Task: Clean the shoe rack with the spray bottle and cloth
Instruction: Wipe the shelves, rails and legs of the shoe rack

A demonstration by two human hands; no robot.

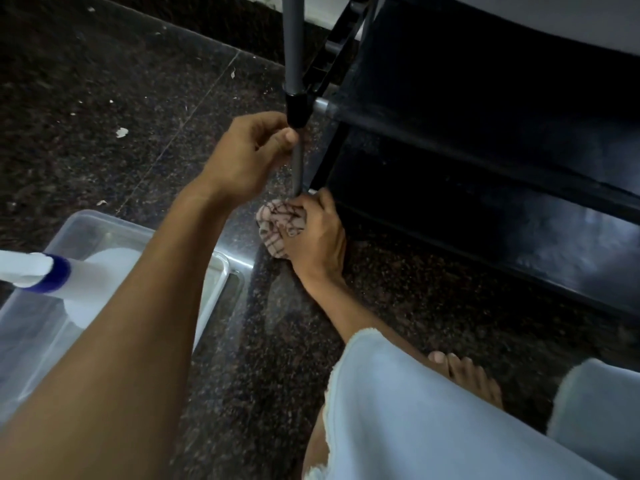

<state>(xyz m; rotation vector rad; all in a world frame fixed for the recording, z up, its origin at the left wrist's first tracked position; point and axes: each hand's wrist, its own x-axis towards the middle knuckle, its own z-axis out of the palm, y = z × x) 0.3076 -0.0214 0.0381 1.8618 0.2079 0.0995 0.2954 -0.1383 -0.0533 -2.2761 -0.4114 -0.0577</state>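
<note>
Rack point(485, 161) leg point(297, 164) steadied: your left hand point(249, 157) grips it while your right hand point(317, 233) presses the bunched cloth point(277, 221) at its base. Spray bottle point(62, 275) rests beside you.

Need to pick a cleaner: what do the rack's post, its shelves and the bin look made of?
Post: likely painted or coated metal tube, smooth grey with a dull sheen. Shelves: dark sheet with soft glare, possibly fabric or plastic; too dim to tell. Bin: translucent plastic, cloudy and see-through.
</note>
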